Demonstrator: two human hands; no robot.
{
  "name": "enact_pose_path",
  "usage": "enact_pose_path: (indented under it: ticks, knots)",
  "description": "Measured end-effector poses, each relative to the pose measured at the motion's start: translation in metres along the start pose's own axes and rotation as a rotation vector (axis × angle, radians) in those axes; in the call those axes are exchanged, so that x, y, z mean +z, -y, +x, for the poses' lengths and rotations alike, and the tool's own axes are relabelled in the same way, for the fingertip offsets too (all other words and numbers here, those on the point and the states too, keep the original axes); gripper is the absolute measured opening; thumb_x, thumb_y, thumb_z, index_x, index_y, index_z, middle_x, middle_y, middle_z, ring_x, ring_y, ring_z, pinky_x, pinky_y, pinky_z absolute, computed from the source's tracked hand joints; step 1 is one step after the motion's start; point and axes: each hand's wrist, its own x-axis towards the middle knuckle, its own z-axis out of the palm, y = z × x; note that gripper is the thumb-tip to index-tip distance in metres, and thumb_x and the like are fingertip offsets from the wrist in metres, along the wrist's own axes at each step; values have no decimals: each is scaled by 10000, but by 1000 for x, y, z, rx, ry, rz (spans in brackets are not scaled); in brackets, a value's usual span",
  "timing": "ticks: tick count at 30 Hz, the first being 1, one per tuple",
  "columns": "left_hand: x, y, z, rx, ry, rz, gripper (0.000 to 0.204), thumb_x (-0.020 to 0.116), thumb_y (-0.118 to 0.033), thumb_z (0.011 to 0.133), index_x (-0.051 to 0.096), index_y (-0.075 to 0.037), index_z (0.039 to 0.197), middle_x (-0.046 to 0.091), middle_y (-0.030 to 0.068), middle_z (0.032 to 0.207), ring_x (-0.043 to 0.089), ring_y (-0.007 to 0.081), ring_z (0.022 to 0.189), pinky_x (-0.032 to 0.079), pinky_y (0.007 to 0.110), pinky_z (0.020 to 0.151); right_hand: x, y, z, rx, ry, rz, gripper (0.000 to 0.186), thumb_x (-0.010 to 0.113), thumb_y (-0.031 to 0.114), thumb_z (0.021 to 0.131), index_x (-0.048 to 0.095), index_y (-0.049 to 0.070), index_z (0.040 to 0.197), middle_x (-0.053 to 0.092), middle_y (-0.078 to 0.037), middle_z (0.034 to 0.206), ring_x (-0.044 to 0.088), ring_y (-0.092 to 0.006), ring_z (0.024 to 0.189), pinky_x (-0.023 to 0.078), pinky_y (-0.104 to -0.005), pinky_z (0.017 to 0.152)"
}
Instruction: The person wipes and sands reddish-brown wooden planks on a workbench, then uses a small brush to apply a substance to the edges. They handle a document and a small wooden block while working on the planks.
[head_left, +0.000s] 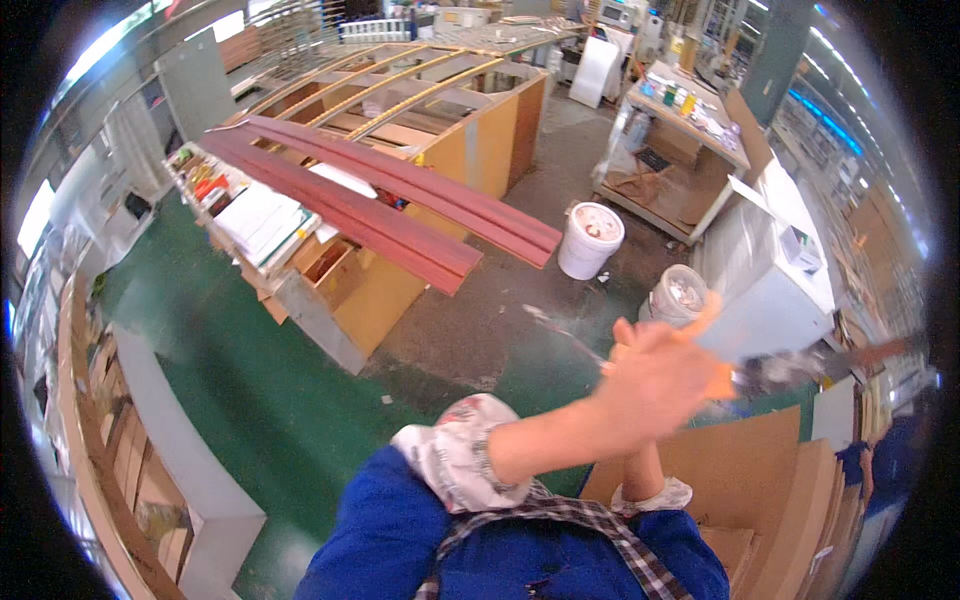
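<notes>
Both my hands are together at right of centre, blurred by motion. My left hand [655,375] is closed round an orange-handled tool [718,380], whose wide dark blade, mottled with pale smears [775,372], reaches to the right. My right hand [625,340] is mostly hidden behind the left, its fingers curled on something I cannot make out. A thin metal tool, smeared pale [565,335], juts out from the hands toward the upper left. My forearms have white cuffs over blue sleeves.
Two long red boards [330,210] lie across a cluttered wooden workbench [390,290]. Two white buckets [590,245] stand on the floor beyond my hands. A cluttered table [650,95] and white cabinet [760,310] are at right. Cardboard sheets [750,460] lean at lower right; curved panels [190,440] line the left.
</notes>
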Motion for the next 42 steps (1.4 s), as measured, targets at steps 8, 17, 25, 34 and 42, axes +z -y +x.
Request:
enact_pose_path:
  ticks: [8,17,25,34,42]
  knots:
    - [18,83,-42,-234,-100,4,169,635,-122,688,554,-85,832,562,45,818,579,257,843,380,447,855,7,-3,88,-96,197,-487,865,656,394,746,319,-78,1389,614,-151,1072,626,-234,915,501,-335,822]
    - [44,200,-30,-194,50,-75,218,632,-150,722,584,-98,928,592,74,892,570,276,955,363,457,879,15,-21,184,-290,15,-400,692,553,273,853,305,-47,1414,570,-135,1083,577,-200,967,464,-309,878]
    - [19,307,-45,-567,461,-462,285,612,-105,749,591,-73,1032,600,139,1018,533,319,1107,336,497,976,-13,-118,273,-294,-155,-460,370,533,128,863,527,-60,1181,540,-72,814,490,-114,698,414,-234,607]
    - [-130,341,-189,-651,160,164,426,687,-118,734,573,-24,1133,465,245,1288,480,406,1166,393,489,979,56,-134,342,-7,476,-66,197,556,169,843,548,-24,880,523,-77,587,492,-155,492,426,-280,484]
    - [-298,410,-286,-1073,129,739,379,612,-189,861,524,-1,1178,484,200,1266,462,387,1170,369,463,978,159,-190,373,-153,606,-128,249,580,202,820,555,-32,739,547,-117,548,532,-200,461,449,-303,450]
